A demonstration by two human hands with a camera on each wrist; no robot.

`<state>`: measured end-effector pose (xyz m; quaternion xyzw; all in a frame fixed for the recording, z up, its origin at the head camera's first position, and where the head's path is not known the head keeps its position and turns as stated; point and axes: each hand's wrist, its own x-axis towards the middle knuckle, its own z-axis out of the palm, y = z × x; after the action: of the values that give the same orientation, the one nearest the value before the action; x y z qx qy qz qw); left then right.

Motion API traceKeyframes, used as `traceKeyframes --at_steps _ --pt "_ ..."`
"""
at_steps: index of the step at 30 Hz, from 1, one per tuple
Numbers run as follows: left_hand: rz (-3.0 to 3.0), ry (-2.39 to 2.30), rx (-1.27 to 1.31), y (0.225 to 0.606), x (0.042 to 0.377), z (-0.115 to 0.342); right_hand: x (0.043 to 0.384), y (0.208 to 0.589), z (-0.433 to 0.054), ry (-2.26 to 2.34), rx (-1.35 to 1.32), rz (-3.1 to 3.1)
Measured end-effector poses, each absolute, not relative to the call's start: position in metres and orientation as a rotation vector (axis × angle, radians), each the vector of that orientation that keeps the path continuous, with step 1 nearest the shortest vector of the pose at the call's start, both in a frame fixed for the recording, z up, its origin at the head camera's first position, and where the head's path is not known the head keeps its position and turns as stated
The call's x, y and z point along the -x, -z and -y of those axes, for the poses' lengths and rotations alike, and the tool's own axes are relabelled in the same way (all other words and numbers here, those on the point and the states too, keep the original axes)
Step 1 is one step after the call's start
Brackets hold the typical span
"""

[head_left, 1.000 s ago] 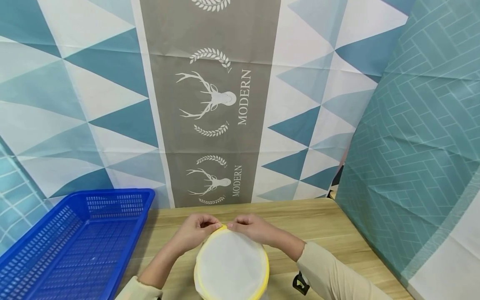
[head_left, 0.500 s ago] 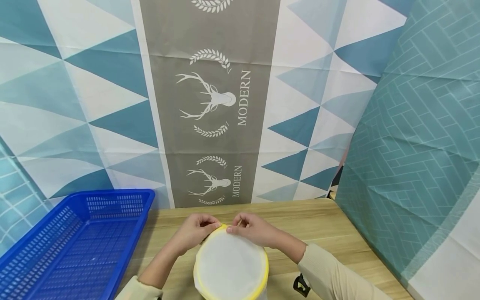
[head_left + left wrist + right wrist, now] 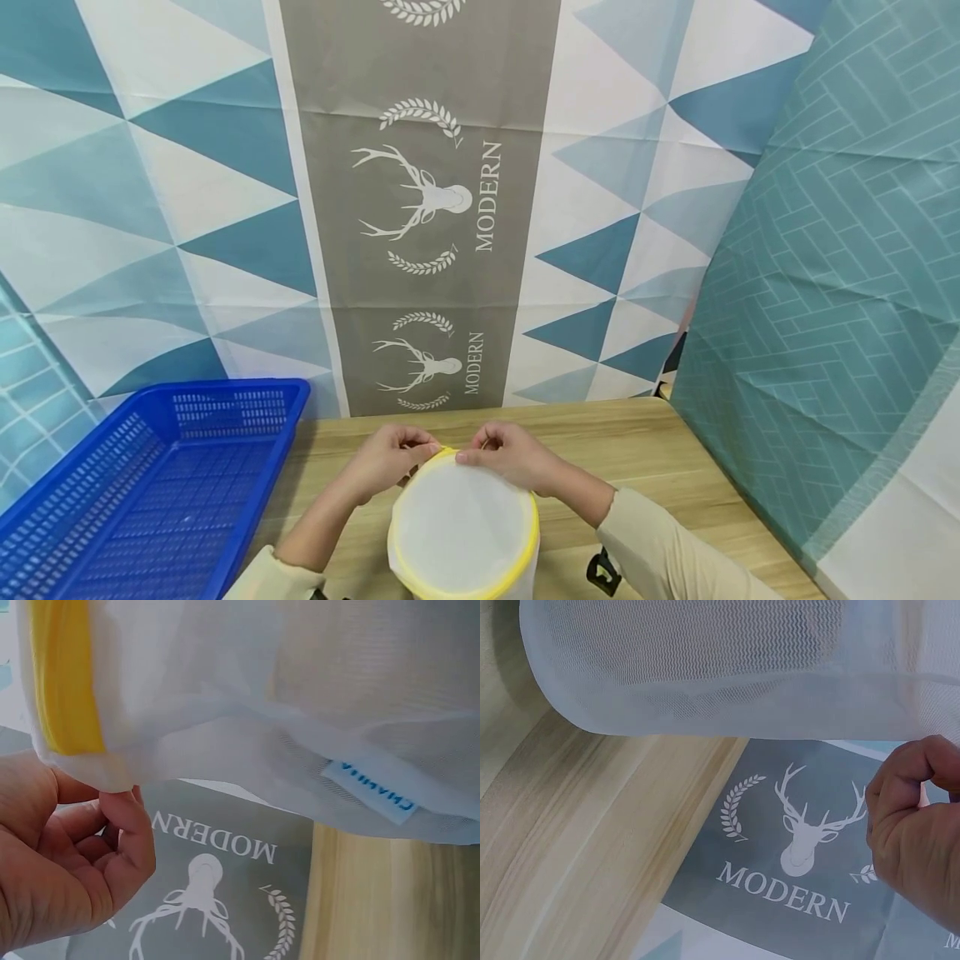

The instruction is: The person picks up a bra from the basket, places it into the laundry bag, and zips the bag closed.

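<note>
A white mesh laundry bag (image 3: 465, 529), round-topped with a yellow zipper band (image 3: 529, 546) round its rim, stands in front of me. My left hand (image 3: 393, 460) pinches the far edge of the rim between thumb and forefinger. Just to its right, my right hand (image 3: 516, 460) pinches the same rim, with the thumb on the white top. In the left wrist view the yellow band (image 3: 67, 682) ends close to the left fingers, and a pale label (image 3: 371, 791) with blue letters hangs on the side. The right wrist view shows the sheer mesh wall (image 3: 727, 645); the right fingertips are partly hidden.
A blue plastic basket (image 3: 172, 517) with slotted sides sits at the left. The wooden table (image 3: 637, 467) meets a patterned cloth backdrop (image 3: 420, 275) behind and a teal hanging (image 3: 840, 292) at the right. A black strap piece (image 3: 602, 573) shows by the right sleeve.
My right hand has shifted slightly right along the rim, widening the gap between both hands. The left hand keeps its place, and the bag's top has barely moved.
</note>
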<state>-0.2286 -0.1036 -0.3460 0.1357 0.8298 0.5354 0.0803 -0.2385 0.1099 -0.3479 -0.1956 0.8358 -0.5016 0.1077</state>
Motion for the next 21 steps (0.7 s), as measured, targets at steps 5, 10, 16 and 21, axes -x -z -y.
traceKeyframes --at_steps 5,10,16,21 --pt "-2.449 -1.595 -0.396 0.341 0.228 0.104 0.237 0.346 -0.108 1.497 0.554 -2.422" --pt "-2.441 -1.584 -0.407 0.336 0.228 0.103 0.233 0.343 -0.107 1.476 0.563 -2.432" --pt "-2.503 -1.556 -0.421 0.333 0.230 0.101 0.228 0.337 -0.107 1.401 0.600 -2.503" --pt "-2.557 -1.543 -0.401 0.337 0.231 0.098 0.226 0.337 -0.105 1.336 0.646 -2.525"
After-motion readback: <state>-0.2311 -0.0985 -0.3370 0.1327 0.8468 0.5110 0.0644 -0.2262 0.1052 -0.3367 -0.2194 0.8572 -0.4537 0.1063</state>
